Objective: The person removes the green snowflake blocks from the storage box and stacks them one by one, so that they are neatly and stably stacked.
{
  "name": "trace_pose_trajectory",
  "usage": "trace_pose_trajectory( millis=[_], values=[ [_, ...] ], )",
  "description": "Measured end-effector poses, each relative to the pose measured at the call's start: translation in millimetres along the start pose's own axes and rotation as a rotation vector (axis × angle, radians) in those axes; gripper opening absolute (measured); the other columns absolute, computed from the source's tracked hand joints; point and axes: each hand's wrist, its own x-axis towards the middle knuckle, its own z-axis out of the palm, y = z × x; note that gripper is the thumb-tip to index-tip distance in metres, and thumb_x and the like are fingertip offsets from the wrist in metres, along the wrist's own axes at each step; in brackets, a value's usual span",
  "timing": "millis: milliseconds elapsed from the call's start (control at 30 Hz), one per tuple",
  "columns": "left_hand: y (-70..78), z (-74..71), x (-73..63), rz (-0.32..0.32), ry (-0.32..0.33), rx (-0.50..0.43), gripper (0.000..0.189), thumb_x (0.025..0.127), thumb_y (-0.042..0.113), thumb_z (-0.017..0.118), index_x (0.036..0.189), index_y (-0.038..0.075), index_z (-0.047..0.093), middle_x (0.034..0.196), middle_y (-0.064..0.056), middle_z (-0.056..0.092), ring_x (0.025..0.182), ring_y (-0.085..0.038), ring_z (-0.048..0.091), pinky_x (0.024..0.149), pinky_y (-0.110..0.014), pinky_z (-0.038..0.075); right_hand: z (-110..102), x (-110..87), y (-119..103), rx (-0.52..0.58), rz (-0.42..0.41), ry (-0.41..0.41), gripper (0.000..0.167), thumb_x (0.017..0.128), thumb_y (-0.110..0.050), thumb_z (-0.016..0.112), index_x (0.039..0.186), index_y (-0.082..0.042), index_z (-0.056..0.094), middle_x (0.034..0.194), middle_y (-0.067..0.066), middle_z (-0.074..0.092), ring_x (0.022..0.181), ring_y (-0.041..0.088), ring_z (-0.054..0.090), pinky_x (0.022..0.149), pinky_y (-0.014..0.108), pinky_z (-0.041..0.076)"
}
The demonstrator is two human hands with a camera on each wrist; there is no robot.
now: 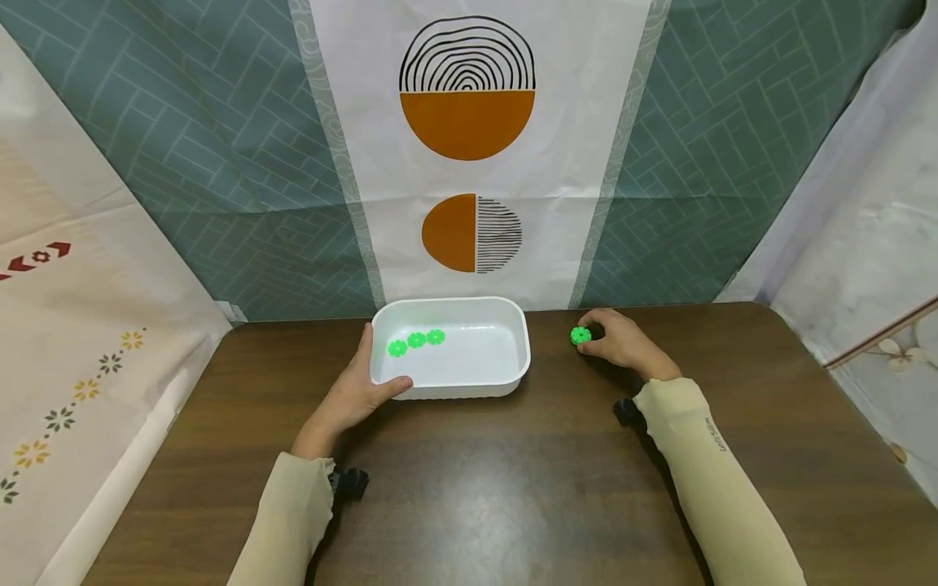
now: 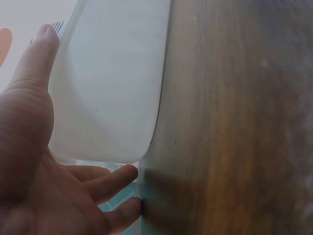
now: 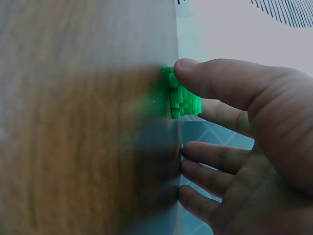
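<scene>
A white plastic tray [image 1: 476, 358] stands at the back of the table. Three bright green flower-shaped discs [image 1: 416, 340] lie in a row inside it, towards its left. My left hand [image 1: 353, 389] rests against the tray's left end, its fingers along the side and the thumb over the front rim. Seen from the left wrist, the thumb lies along the long wall, the other fingers loosely spread past the end. To the right of the tray, my right hand [image 1: 619, 338] pinches a stack of green flower-shaped discs [image 3: 184, 98] between thumb and index finger, right at the tabletop.
The brown wooden table [image 1: 484, 488] ends at a patterned cloth backdrop [image 1: 469, 179] just behind the tray. Light cloths hang on both sides. Dark straps with camera mounts sit at both wrists, below the cream sleeves [image 1: 703, 464].
</scene>
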Motion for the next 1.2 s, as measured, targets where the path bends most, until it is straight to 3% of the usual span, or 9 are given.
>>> trace_pose_trajectory(
  millis=[600, 1033, 1200],
  values=[
    [-0.4, 0.8, 1.1, -0.005, 0.002, 0.0, 0.123, 0.086, 0.039, 0.081, 0.161, 0.017, -0.014, 0.166, -0.018, 0.01, 0.128, -0.039, 0.042, 0.107, -0.06, 0.032, -2.0, -0.3, -0.5, -0.004, 0.009, 0.008, 0.037, 0.093, -0.017, 0.073, 0.123, 0.001, 0.061, 0.137, 0.026, 0.051, 0.128, 0.045, 0.044, 0.1, 0.059, 0.039],
    [-0.8, -0.5, 1.9, 0.004, 0.0, -0.001, 0.124, 0.085, 0.043, 0.081, 0.162, 0.018, -0.013, 0.164, -0.019, 0.015, 0.125, -0.038, 0.044, 0.106, -0.059, 0.034, -2.7, 0.4, -1.3, 0.011, 0.036, 0.002, 0.034, 0.095, -0.02, 0.073, 0.121, -0.001, 0.062, 0.136, 0.025, 0.052, 0.125, 0.043, 0.046, 0.099, 0.058, 0.04],
    [-0.2, -0.4, 1.3, -0.013, -0.007, 0.008, 0.125, 0.085, 0.046, 0.08, 0.161, 0.017, -0.015, 0.166, -0.018, 0.01, 0.13, -0.038, 0.041, 0.109, -0.059, 0.031, -2.2, 0.8, -0.2, 0.013, 0.045, -0.001, 0.031, 0.095, -0.021, 0.073, 0.118, -0.001, 0.062, 0.136, 0.025, 0.052, 0.121, 0.041, 0.047, 0.096, 0.056, 0.042]
  ],
)
